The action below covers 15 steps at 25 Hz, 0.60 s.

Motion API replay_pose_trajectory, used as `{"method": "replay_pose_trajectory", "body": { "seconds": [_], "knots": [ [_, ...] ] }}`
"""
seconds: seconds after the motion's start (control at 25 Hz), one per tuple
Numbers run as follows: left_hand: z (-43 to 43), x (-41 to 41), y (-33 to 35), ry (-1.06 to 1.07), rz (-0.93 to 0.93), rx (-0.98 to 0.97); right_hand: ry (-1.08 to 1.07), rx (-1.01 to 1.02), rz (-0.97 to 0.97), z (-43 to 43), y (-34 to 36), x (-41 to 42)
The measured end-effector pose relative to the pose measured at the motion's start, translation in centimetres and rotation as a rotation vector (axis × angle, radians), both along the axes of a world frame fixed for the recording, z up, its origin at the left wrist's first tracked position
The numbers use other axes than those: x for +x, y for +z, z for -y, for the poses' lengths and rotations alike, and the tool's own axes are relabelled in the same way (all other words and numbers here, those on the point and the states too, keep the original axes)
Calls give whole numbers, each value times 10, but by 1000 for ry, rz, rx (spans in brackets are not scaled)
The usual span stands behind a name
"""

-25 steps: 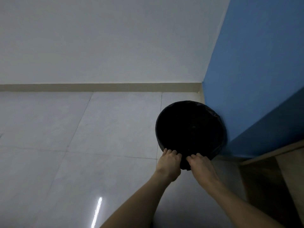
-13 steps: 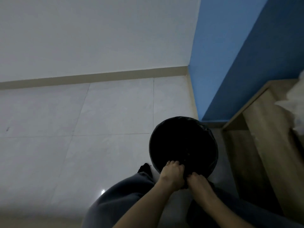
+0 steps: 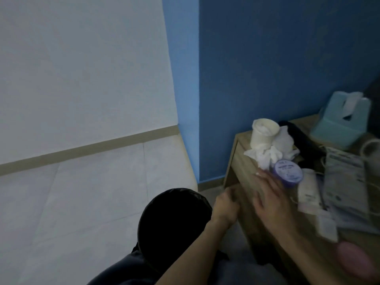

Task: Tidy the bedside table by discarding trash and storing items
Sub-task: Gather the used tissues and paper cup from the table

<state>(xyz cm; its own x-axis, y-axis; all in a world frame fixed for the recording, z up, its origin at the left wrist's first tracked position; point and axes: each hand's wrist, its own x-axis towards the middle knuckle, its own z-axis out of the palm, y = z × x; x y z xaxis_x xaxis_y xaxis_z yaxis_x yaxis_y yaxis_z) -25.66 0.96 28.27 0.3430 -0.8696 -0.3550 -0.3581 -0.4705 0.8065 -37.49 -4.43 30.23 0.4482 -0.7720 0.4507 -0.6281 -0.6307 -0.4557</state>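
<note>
Reaching for the tissues (image 3: 273, 149)

The right hand (image 3: 269, 198) is spread wide near the tissues on the bench (image 3: 242, 167). The left hand (image 3: 225, 206) is curled and blurry; I cannot tell if it holds anything. Scoop every tissue together, then drop them in the black bin (image 3: 174, 221).

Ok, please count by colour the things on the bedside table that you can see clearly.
White: 3, cup, crumpled tissues, tube
Purple: 1, round tin
Teal: 1, tissue box
Grey: 1, packet
Total: 6
The rest is too dark or blurred.
</note>
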Motion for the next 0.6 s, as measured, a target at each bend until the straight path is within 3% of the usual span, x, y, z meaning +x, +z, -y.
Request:
{"method": "replay_pose_trajectory", "body": {
  "seconds": [0.08, 0.28, 0.6],
  "knots": [
    [19, -30, 3, -49, -76, 39, -122, -52, -19, 15, 6, -38],
    [43, -86, 5, -72, -154, 58, -140, 100, -433, 25, -28, -94],
    [68, -83, -40, -180, -120, 49, -218, 157, -574, 43, -32, -93]
  ]
}}
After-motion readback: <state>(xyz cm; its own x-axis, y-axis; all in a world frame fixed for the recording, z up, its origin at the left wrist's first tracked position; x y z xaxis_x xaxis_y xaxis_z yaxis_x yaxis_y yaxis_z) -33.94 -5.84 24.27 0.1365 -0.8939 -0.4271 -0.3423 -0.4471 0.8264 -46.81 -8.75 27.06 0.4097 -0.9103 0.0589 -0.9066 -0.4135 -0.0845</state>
